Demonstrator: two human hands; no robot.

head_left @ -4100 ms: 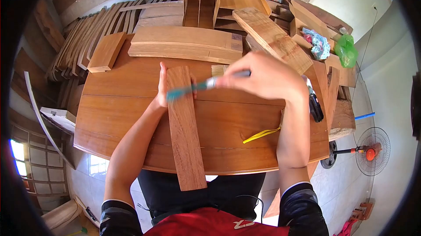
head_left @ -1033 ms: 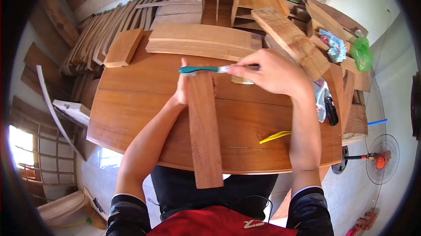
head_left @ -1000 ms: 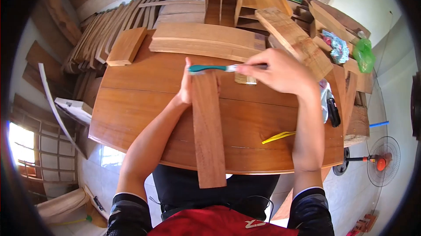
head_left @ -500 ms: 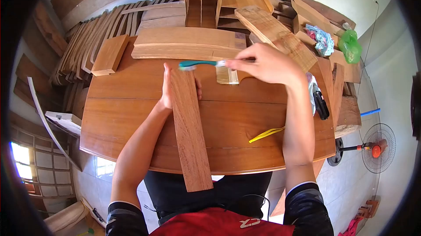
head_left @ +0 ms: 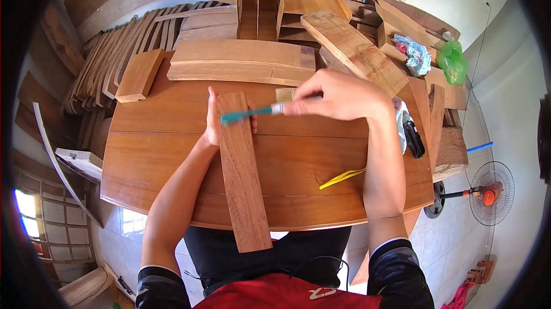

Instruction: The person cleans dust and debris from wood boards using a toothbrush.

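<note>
My left hand (head_left: 212, 122) grips a long reddish-brown wooden board (head_left: 244, 177) near its far end, thumb along the left edge and fingertips showing at the right. The board's near end reaches past the table edge toward my lap. In my right hand (head_left: 338, 98) is a teal and white toothbrush (head_left: 252, 113), slightly blurred, its head over the upper face of the board. Whether the bristles touch the wood is hard to make out. Partly hidden behind the right hand lies a flat paintbrush (head_left: 284, 94) with pale bristles.
On the wooden table (head_left: 155, 154) lie a yellow strip (head_left: 342, 178), a black object (head_left: 413, 140), a stack of thick boards (head_left: 241, 62), a small block (head_left: 139, 75) and a slanted plank (head_left: 356, 51). A green plastic bag (head_left: 452, 62) sits far right. A fan (head_left: 489, 196) stands beyond the table.
The toothbrush has moved from the board's far end down onto its face, toward me and slightly left. My right hand has come nearer with it. My left hand still holds the board.
</note>
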